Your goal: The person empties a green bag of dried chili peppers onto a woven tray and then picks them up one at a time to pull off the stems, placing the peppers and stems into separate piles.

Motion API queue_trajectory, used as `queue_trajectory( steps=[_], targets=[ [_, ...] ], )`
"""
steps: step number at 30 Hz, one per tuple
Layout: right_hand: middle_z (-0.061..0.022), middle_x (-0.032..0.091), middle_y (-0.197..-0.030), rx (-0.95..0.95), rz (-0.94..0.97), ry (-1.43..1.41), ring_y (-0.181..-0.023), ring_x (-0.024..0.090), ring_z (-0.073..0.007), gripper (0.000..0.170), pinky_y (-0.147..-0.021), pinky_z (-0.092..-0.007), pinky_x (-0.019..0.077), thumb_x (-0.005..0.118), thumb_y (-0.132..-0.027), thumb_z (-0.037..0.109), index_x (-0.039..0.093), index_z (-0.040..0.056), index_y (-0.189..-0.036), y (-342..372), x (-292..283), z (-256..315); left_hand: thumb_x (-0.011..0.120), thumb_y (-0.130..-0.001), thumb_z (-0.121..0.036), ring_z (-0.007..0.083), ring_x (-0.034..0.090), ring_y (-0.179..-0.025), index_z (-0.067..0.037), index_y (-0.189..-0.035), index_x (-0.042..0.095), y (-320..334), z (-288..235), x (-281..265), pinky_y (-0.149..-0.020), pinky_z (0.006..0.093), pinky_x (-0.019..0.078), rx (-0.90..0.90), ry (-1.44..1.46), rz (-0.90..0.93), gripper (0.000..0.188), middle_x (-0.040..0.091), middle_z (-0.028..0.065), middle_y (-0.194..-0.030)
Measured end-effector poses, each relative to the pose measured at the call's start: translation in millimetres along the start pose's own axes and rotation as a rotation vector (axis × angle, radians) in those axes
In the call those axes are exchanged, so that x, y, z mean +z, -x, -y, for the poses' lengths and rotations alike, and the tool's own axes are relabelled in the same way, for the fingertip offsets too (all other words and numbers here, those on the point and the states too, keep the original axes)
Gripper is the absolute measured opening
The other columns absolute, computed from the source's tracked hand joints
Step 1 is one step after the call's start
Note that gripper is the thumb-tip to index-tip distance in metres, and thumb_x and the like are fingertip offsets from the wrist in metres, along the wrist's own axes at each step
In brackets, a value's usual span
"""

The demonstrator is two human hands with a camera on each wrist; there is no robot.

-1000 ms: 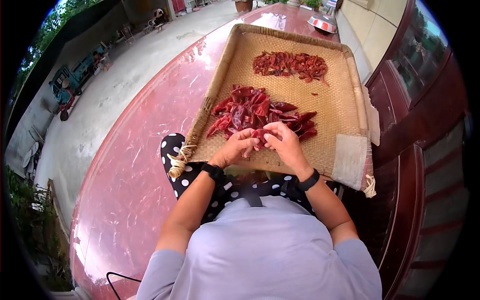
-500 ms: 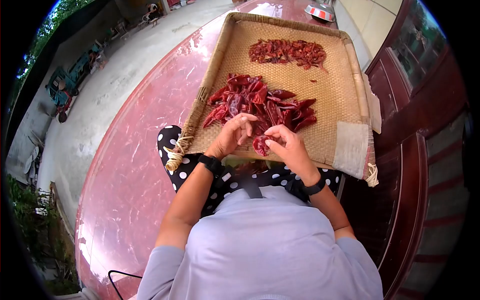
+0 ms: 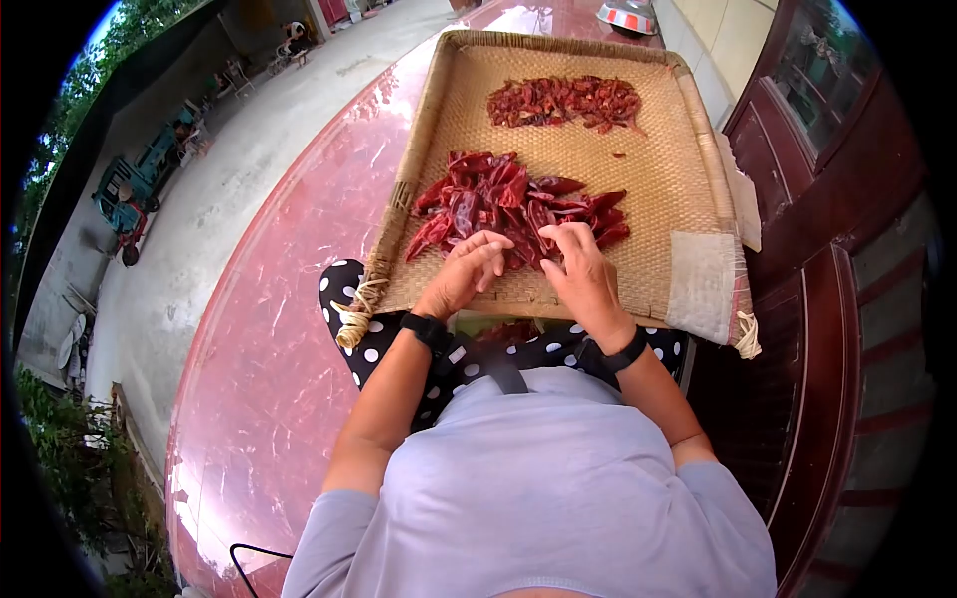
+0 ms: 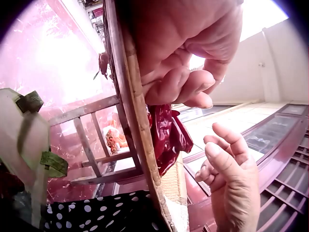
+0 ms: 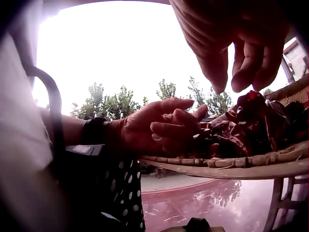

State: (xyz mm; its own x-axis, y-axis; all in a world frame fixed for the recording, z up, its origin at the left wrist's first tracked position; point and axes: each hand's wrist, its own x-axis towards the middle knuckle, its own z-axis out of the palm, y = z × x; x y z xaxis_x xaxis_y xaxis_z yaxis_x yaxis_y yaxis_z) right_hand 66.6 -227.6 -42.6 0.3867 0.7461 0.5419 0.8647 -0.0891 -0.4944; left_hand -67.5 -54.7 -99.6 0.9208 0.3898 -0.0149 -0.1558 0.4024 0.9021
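Dried red chilies [image 3: 513,204] lie heaped in the near half of a woven tray [image 3: 648,189]; in the right wrist view the heap [image 5: 241,135] rises behind the tray's rim. My left hand [image 3: 462,274] hovers at the heap's near edge, fingers loosely bent, with nothing visible in them. My right hand [image 3: 586,279] is to its right, thumb and fingers apart and pointing down over the chilies. The right wrist view shows its fingers [image 5: 248,65] above the heap, holding nothing. A chili [image 4: 166,137] shows below my left hand [image 4: 188,53] in the left wrist view.
Smaller dark red pieces [image 3: 563,103] form a band at the tray's far end. A cloth patch [image 3: 701,284] covers its near right corner. Under the near rim, reddish pieces [image 3: 510,331] show above the lap. A glossy red table [image 3: 269,329] extends left; a door stands right.
The red chili pinched in my right hand half a second ago is no longer between its fingers. That hand has moved up towards the heap and spread its fingers; the left has barely moved.
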Motion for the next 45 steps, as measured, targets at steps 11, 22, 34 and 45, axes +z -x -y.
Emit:
queue_trajectory(
  steps=[11,22,34,45],
  targets=[
    [-0.0101,0.065,-0.105,0.044,-0.247,-0.28,-0.088,0.066,-0.0266,0.018,-0.073,-0.0347,0.0549,0.066,-0.088,0.006,0.065,0.0062,-0.106,-8,8,-24,0.057,-0.1,-0.022,0.0049,0.038,-0.049,-0.005,-0.117,0.06,-2,0,0,-0.045,0.0197,0.0297,0.008,-0.037,0.016,0.025,0.057,0.0004,-0.076],
    [-0.0029,0.066,-0.092,0.348,0.016,-0.876,-0.076,0.063,-0.0082,0.014,-0.068,-0.0236,0.0509,0.06,-0.095,0.009,0.062,0.0004,-0.106,12,6,-20,0.042,-0.105,-0.044,0.007,0.035,-0.045,-0.006,-0.1,0.061,0,1,-2,-0.045,0.0216,0.0283,-0.045,0.09,0.039,0.043,0.047,-0.0021,-0.058],
    [-0.0087,0.066,-0.094,0.046,0.137,-0.292,-0.085,0.067,-0.0273,0.018,-0.073,-0.0389,0.0526,0.07,-0.087,0.018,0.061,0.0075,-0.1,18,-7,-3,0.033,-0.108,-0.044,0.0088,0.032,-0.044,-0.005,-0.098,0.059,-1,0,0,-0.042,0.0231,0.0261,0.012,0.072,0.003,0.047,0.042,-0.0003,-0.056],
    [-0.0202,0.065,-0.115,0.419,0.129,0.237,-0.102,0.063,-0.0418,0.05,-0.081,-0.0512,0.0503,0.07,-0.084,0.026,0.044,0.007,-0.122,-2,22,-44,0.049,-0.104,-0.032,0.0072,0.032,-0.043,-0.005,-0.095,0.058,0,-2,3,-0.043,0.0224,0.026,0.028,-0.008,-0.001,0.03,0.043,-0.0024,-0.055]
  ],
)
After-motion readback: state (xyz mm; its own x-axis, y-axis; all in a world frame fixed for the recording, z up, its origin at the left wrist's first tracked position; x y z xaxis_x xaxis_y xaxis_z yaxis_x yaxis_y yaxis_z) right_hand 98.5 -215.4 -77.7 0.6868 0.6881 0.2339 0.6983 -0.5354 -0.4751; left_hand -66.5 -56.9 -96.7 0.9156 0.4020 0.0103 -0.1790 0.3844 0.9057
